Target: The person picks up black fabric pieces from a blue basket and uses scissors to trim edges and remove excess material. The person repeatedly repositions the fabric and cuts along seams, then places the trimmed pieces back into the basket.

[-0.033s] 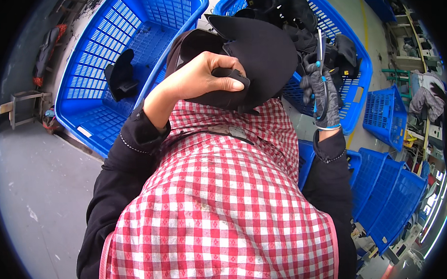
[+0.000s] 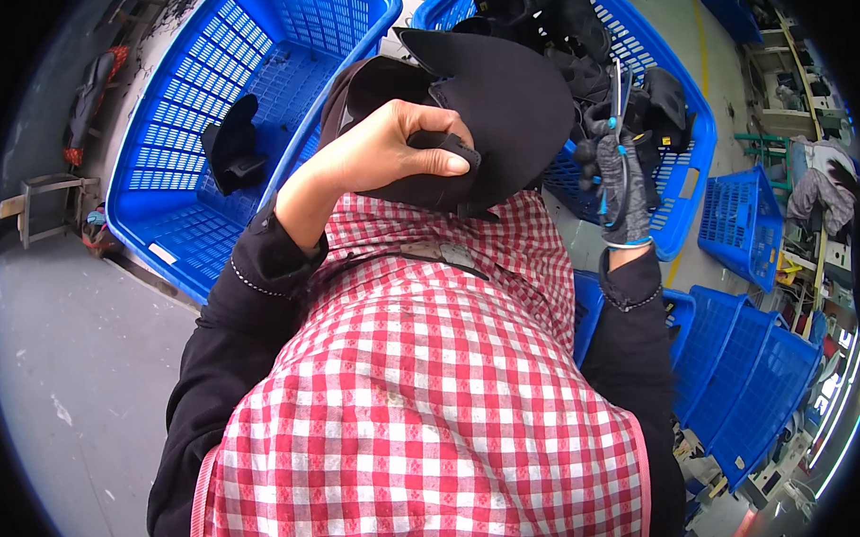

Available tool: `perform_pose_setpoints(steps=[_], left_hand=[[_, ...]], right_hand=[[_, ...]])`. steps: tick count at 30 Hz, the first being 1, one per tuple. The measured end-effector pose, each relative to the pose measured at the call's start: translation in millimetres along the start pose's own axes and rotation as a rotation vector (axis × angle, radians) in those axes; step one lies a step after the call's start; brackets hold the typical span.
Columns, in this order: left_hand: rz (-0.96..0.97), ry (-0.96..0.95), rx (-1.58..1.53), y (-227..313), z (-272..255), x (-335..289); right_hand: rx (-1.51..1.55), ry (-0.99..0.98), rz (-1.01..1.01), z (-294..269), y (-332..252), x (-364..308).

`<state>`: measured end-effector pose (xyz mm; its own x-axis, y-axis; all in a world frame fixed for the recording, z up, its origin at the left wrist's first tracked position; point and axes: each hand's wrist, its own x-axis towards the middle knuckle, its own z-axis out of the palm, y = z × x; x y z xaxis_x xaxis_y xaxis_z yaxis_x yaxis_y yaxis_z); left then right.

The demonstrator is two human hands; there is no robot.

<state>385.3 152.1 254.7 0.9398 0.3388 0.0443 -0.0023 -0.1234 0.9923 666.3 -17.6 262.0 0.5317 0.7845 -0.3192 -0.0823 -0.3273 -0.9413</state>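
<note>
One black cap-like piece (image 2: 519,104) is pinched in my bare left hand (image 2: 393,145) beyond my checked apron (image 2: 405,364), its broad flap stretching right toward my gloved right hand (image 2: 624,181), which grips a slim tool (image 2: 617,91) just apart.

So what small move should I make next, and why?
Probably bring the tool in your gloved right hand across toward the black piece, near where your left hand grips it. The left thumb and fingers pinch the piece, while the tool is out to its right, not touching it.
</note>
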Motion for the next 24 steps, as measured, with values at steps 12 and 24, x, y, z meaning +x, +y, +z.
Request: perform_pose_setpoints(steps=[12, 24], left_hand=[[-0.087, 0.255, 0.236, 21, 15, -48], [0.199, 0.837, -0.630, -26, -115, -87]], right_hand=[[-0.228, -0.034, -0.450, 43, 50, -7], [0.318, -0.238, -0.244, 95, -6, -57]])
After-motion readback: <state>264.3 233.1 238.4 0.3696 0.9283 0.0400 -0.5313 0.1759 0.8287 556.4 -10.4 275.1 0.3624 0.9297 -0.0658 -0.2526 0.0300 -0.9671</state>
